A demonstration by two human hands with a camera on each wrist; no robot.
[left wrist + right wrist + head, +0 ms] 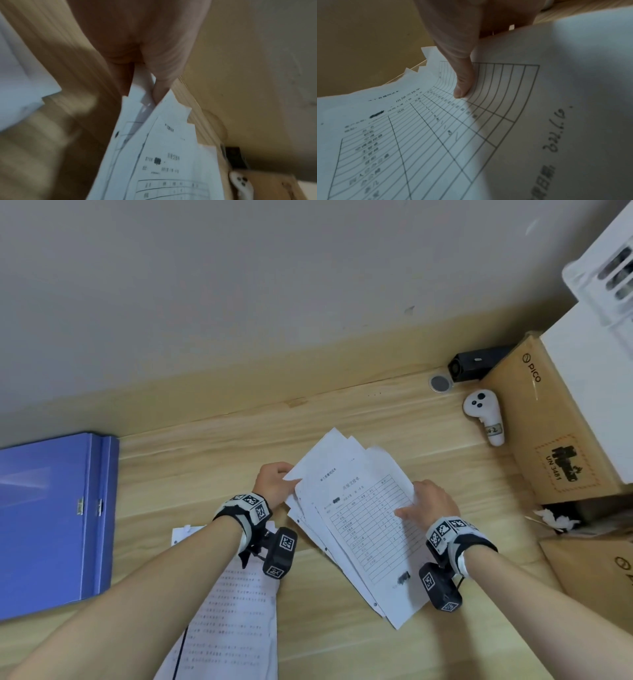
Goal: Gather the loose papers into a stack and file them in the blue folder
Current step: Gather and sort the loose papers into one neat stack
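A fanned bundle of white papers (359,522), a printed table form on top, is held over the wooden desk between both hands. My left hand (274,482) pinches its far-left edge; in the left wrist view thumb and fingers (159,86) clamp the sheets (163,155). My right hand (423,501) grips the right edge, thumb (464,83) lying on the table form (436,135). One more printed sheet (233,611) lies flat on the desk under my left forearm. The blue folder (51,525) lies closed at the far left.
A white controller (484,416), a black box (474,366) and a round cap (440,383) sit at the back right. Cardboard boxes (555,419) line the right side, with another carton (596,570) nearer. The wall runs along the desk's far edge.
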